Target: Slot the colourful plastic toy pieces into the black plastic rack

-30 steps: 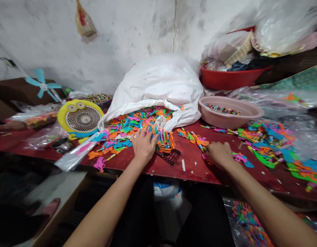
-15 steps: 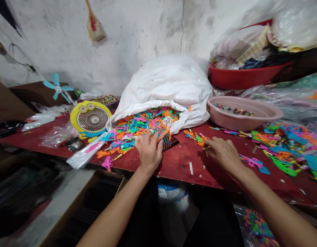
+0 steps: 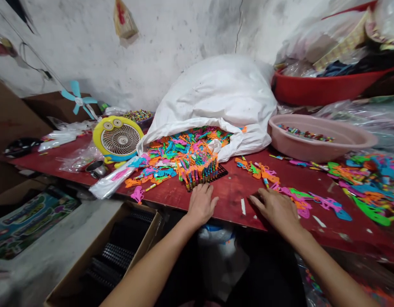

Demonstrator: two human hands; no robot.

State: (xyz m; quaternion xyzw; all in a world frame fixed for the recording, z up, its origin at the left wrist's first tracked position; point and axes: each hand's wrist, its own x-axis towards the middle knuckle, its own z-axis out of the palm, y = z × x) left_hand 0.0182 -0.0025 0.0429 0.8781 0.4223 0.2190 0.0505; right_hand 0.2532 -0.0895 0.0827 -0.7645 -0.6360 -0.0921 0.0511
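My left hand [image 3: 201, 204] rests at the table's front edge, fingers loosely stretched and thumb apart, just in front of a black plastic rack [image 3: 221, 171]. Upright in the rack stand many small coloured plastic toys [image 3: 197, 172] with stick-like lower ends, packed in rows. My right hand [image 3: 278, 213] is low over the red table, its thumb spread from the fingers and no object visible in it. Beyond its fingertips lie orange plastic pieces [image 3: 269, 174]; pink and green pieces [image 3: 299, 200] lie beside it. Its fingertips are near these pieces; whether they touch, I cannot tell.
Behind the rack, a white sack [image 3: 216, 94] spills coloured pieces. A pink basin [image 3: 321, 147] holds small colourful sticks; a loose heap [image 3: 372, 183] lies at right. A yellow fan [image 3: 120, 140] and metal cup [image 3: 97, 169] stand left. Below is a cardboard box [image 3: 149, 232] of black racks.
My left hand has drawn back from the rack towards the table edge, uncovering the toys in it. My right hand has moved nearer me and its thumb has spread. The view has shifted slightly.
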